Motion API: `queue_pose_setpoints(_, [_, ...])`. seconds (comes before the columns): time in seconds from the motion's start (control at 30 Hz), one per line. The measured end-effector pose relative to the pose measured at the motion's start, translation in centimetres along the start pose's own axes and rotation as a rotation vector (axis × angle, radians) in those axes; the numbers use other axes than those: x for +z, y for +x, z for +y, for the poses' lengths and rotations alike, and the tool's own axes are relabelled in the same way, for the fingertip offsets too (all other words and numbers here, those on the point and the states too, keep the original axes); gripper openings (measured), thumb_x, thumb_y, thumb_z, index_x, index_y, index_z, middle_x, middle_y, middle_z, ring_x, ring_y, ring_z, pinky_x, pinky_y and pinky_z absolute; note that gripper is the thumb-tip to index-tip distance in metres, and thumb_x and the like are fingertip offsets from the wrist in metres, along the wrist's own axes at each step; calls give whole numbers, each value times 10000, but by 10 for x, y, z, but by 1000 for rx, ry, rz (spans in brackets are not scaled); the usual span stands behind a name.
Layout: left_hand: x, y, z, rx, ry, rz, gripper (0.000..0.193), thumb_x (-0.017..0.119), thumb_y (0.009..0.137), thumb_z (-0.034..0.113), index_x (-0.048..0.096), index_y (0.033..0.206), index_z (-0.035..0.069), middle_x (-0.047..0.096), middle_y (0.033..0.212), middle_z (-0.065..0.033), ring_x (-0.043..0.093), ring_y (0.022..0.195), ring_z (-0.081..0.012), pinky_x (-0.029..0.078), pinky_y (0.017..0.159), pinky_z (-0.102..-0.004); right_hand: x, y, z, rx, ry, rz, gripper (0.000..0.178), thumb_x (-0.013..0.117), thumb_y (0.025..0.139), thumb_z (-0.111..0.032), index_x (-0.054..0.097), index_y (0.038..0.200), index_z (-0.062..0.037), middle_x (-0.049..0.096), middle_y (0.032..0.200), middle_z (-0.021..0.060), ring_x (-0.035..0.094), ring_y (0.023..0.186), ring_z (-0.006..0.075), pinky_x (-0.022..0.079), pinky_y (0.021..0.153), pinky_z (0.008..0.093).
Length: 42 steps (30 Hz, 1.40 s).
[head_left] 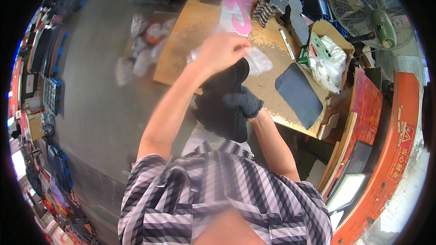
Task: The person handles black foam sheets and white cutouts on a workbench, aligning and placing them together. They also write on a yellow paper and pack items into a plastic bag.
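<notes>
My left hand is bare and raised over the table's near edge, its fingers curled into a pinch; what they hold, if anything, does not show clearly. Clear plastic film lies just beside and behind those fingertips. In a dark knit glove, my right hand grips black curved cut pieces, which look like soft sheet material with stitched or marked lines. They hang over my lap, and their upper end reaches just below my left hand.
On the worn wooden table lie a pink template, a white marker, a dark flat sheet and stacked grey cut pieces. An open carton holds plastic bags. A fan stands far right; bagged items sit left.
</notes>
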<state>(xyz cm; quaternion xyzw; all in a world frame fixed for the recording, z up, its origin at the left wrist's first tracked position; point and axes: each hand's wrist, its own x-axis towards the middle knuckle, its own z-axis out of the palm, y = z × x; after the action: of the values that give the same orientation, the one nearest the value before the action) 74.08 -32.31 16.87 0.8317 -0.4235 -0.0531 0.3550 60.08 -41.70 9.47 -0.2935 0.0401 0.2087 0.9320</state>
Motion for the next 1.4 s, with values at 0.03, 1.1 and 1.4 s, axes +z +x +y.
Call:
queue_pose_setpoints(0.03, [-2,-7,-1,96,39,23,194,654,812,236,682,932,86,662,816,-90,616,700,-257,483,649,-321,-2,4,1,-63,131,-21,621,639,768,-111,407,1332,10,542,1243,132,553,1091,239,453,950,373])
queue_pose_setpoints(1.1, [76,-172,41,-588,-885,-332,140,616,888,130,627,983,28,606,813,38,516,745,-25,439,677,-204,-74,24,29,-360,-374,598,388,547,837,-227,578,1169,-27,598,1148,158,557,1084,296,437,948,370])
queue_pose_setpoints(1.4, [57,-128,29,-362,-968,-157,144,611,882,115,569,991,31,518,682,25,462,625,-60,399,590,-234,-58,47,3,-422,-461,676,399,541,843,-271,590,1167,-42,586,1167,180,543,1104,313,416,964,384])
